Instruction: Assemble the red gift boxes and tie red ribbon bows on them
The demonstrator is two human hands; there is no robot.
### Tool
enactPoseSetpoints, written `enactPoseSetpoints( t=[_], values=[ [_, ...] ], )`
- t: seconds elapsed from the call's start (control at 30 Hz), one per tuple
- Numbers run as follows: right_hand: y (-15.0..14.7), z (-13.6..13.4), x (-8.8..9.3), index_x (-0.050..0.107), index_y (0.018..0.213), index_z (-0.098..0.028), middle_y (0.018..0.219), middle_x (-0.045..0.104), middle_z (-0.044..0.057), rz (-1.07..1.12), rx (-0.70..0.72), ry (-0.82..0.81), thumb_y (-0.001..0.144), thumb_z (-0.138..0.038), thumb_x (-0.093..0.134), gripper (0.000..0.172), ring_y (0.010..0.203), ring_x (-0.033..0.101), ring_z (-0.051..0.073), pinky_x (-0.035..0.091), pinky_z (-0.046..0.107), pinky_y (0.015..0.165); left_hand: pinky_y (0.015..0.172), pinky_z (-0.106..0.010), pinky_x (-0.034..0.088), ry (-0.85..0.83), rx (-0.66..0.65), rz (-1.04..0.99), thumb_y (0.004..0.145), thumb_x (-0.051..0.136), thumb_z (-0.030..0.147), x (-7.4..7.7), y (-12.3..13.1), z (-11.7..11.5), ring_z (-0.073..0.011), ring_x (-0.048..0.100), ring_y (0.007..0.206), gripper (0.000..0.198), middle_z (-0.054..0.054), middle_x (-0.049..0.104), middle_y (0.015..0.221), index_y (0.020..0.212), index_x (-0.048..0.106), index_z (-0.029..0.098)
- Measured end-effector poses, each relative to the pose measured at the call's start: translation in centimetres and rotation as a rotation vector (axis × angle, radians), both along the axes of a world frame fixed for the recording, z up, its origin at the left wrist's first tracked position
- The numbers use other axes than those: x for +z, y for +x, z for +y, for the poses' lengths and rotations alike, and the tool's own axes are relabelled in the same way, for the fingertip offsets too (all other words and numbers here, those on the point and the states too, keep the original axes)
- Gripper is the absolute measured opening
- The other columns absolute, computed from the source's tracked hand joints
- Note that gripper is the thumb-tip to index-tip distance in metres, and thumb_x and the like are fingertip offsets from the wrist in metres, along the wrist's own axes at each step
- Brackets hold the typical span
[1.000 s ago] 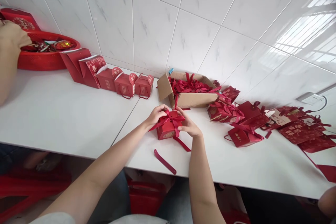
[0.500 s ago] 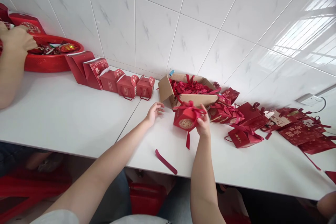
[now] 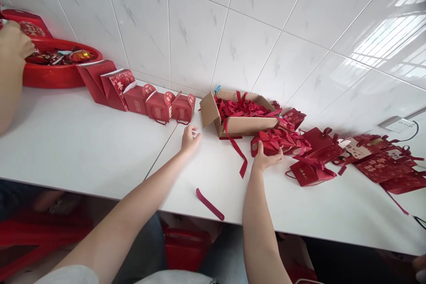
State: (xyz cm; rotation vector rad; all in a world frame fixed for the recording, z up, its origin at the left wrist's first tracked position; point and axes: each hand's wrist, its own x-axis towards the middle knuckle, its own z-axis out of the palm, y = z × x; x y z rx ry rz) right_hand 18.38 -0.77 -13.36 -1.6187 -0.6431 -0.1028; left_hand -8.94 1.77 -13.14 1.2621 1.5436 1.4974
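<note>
My right hand (image 3: 267, 159) is on a red gift box (image 3: 256, 143) tied with a ribbon bow, its thumb and fingers against the near side. The box rests on the table at the left end of a row of similar red boxes (image 3: 299, 145). My left hand (image 3: 191, 139) holds nothing; its fingers are loosely bent and apart, just in front of a small red carton (image 3: 184, 109) with a cord handle. Between and behind my hands stands an open cardboard box (image 3: 248, 126) full of red ribbons (image 3: 244, 107); one ribbon (image 3: 237, 148) trails over its front onto the table.
A dark red strip (image 3: 209, 204) lies near the table's front edge. Red cartons (image 3: 115, 88) line the wall at left, beside a red basket (image 3: 55, 76) of wrapped sweets, where another person's hand (image 3: 15, 42) works. More red bags (image 3: 382, 166) stand at right.
My right hand has carried the ribboned gift box right and set it down against the row. The left hand has shifted slightly left, still holding nothing.
</note>
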Motion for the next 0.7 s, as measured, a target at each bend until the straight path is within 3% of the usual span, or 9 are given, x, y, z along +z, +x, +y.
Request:
enactPoseSetpoints(
  t=[0.1,0.17,0.27,0.37,0.47,0.6,0.7],
  values=[
    [-0.7,0.0,0.3,0.037,0.133,-0.012,0.143,0.024,0.025,-0.135,-0.052,0.003,0.073,-0.047,0.070,0.077,0.138,0.024,0.038,0.028,0.058,0.110,0.073,-0.031,0.046,0.008,0.016,0.080,0.067,0.056,0.016,-0.3,0.0,0.2,-0.0178,0.055,0.085,0.024,-0.004,0.054,0.103,0.089,0.049,0.022],
    [-1.7,-0.1,0.6,0.042,0.127,-0.013,0.141,0.029,0.024,-0.289,-0.015,0.032,0.080,-0.040,0.062,0.057,0.138,0.024,0.035,0.025,0.056,0.111,0.072,-0.032,0.047,0.012,0.027,0.123,0.068,0.056,0.015,-0.5,0.1,0.4,-0.0185,0.056,0.086,0.025,-0.005,0.054,0.103,0.090,0.049,0.022],
    [-4.6,-0.3,0.4,0.052,0.112,-0.018,0.129,0.044,0.018,-0.450,0.314,0.013,0.088,-0.032,0.047,0.028,0.129,0.037,0.028,0.031,0.050,0.108,0.078,-0.034,0.048,0.020,0.074,0.185,0.068,0.056,0.013,-0.7,-0.1,0.9,-0.0214,0.055,0.097,0.029,-0.006,0.053,0.107,0.094,0.048,0.022],
    [-7.7,-0.4,-0.5,0.054,0.103,-0.020,0.139,0.038,0.016,-0.450,0.665,-0.252,0.085,-0.030,0.051,0.021,0.132,0.034,0.029,0.034,0.048,0.104,0.096,-0.042,0.042,0.018,0.197,0.246,0.067,0.059,0.012,-0.6,-0.7,1.4,-0.0270,0.047,0.116,0.037,-0.010,0.048,0.117,0.102,0.047,0.021],
    [-9.1,-0.4,-1.5,0.058,0.089,-0.020,0.128,0.051,0.014,-0.451,0.860,-0.462,0.081,-0.027,0.057,0.011,0.127,0.040,0.030,0.032,0.049,0.104,0.105,-0.048,0.033,0.006,0.330,0.278,0.068,0.059,0.012,-0.2,-1.2,1.9,-0.0313,0.035,0.130,0.053,-0.015,0.039,0.131,0.117,0.041,0.019],
    [-8.8,-0.2,-1.8,0.061,0.094,-0.020,0.116,0.061,0.010,-0.427,0.909,-0.496,0.080,-0.027,0.057,0.017,0.118,0.049,0.029,0.031,0.048,0.104,0.103,-0.045,0.036,-0.159,0.375,0.452,0.075,0.057,0.020,0.3,-1.3,2.9,-0.0314,0.037,0.131,0.070,-0.019,0.034,0.140,0.136,0.025,0.016],
    [-8.4,0.0,-1.7,0.060,0.107,-0.019,0.118,0.062,0.011,-0.384,0.900,-0.494,0.080,-0.026,0.055,0.029,0.119,0.049,0.028,0.031,0.047,0.105,0.102,-0.048,0.036,-0.269,0.319,0.574,0.076,0.057,0.025,0.5,-1.0,3.6,-0.0350,0.040,0.128,0.062,-0.020,0.041,0.139,0.133,0.034,0.015]
  ],
)
